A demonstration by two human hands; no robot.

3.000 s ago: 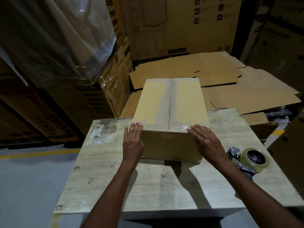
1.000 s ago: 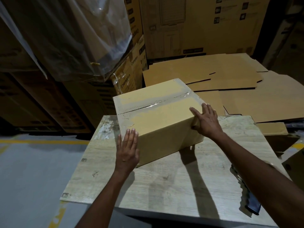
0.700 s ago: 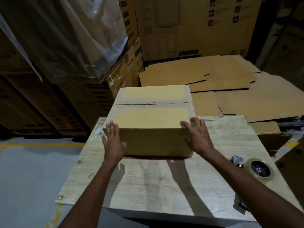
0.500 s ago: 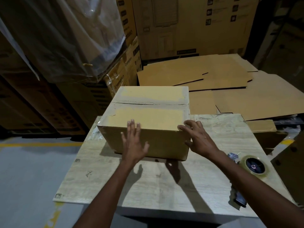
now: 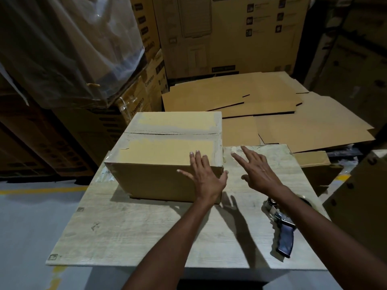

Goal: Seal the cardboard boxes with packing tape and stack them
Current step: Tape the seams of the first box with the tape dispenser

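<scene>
A closed cardboard box (image 5: 167,147) sits on the pale wooden table (image 5: 129,229), its taped seam running left to right across the top. My left hand (image 5: 204,176) lies flat with spread fingers on the box's near right corner. Clear of the box, my right hand (image 5: 256,169) hovers over the table just to its right, fingers straight and spread, holding nothing. A tape dispenser (image 5: 281,225) with a dark handle lies at the table's right edge; my right forearm hides its roll.
Flattened cardboard sheets (image 5: 261,114) lie piled behind the table. Tall stacks of printed cartons (image 5: 226,32) stand at the back. A plastic-wrapped pallet load (image 5: 62,45) stands at the left. Grey floor with a yellow line (image 5: 41,190) lies to the left.
The box was turned a quarter turn, so its seam now runs crosswise. My left hand slid to the box's right corner, and my right hand let go and moved off to the right.
</scene>
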